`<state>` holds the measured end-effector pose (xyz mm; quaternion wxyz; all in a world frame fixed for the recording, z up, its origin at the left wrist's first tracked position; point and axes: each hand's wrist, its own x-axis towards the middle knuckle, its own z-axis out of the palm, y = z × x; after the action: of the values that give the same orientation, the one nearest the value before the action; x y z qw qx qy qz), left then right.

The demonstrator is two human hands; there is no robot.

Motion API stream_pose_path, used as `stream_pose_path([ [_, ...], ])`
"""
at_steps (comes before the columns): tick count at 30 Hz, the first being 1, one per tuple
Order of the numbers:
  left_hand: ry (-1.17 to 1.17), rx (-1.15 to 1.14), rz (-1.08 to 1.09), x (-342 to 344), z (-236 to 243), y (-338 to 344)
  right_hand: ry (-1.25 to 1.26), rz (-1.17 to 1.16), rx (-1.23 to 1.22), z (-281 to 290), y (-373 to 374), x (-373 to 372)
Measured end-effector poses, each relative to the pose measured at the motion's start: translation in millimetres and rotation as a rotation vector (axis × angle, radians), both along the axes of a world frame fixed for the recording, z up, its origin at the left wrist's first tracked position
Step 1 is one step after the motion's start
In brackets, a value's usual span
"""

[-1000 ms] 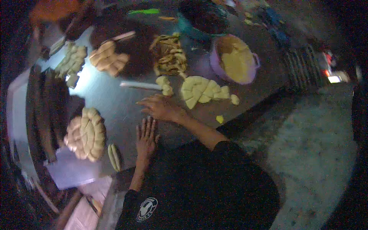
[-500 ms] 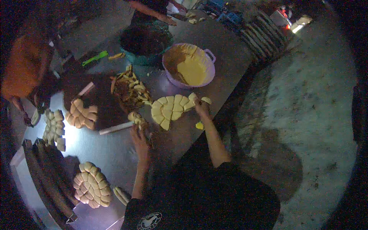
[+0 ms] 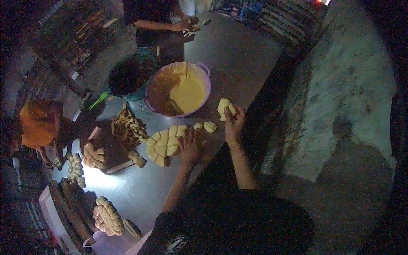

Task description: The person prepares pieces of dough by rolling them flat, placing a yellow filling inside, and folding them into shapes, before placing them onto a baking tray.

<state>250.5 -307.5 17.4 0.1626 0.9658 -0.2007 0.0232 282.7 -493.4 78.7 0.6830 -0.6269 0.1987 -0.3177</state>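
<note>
My right hand is raised at the table's right edge, fingers closed around a pale yellow chunk that looks like two pieces together. My left hand rests with its fingers spread on the right part of a flat cluster of pale yellow, block-like pieces, fitted side by side in a rounded shape. Two loose pale pieces lie just beyond that hand. Left of the cluster sits a small pale lump. In the dim light I cannot tell what the pieces are made of.
A lilac tub with a yellow mass stands beyond the cluster, beside a dark green tub. Left are a heap of yellowish strips and more clusters. One person works at left, another at the far end.
My left hand has left the small lump and moved right onto the cluster. My right hand has lifted a pale chunk off the table. The whole view has shifted.
</note>
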Motion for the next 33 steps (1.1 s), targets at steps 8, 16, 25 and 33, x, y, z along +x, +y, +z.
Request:
stream_pose_path([
  [8, 0.366, -1.407, 0.148, -16, 130, -42, -0.037, 0.795, -0.126, 59, -45, -33],
  [16, 0.075, -1.208, 0.557, -30, 88, 1, 0.067, 0.586, 0.065, 97, -78, -17],
  [25, -0.366, -0.696, 0.289, -21, 142, -21, -0.302, 1.013, -0.44, 119, -31, 1],
  [33, -0.802, -1.344, -0.506, 5, 156, 28, -0.212, 1.345, 0.603, 126, 90, -39],
])
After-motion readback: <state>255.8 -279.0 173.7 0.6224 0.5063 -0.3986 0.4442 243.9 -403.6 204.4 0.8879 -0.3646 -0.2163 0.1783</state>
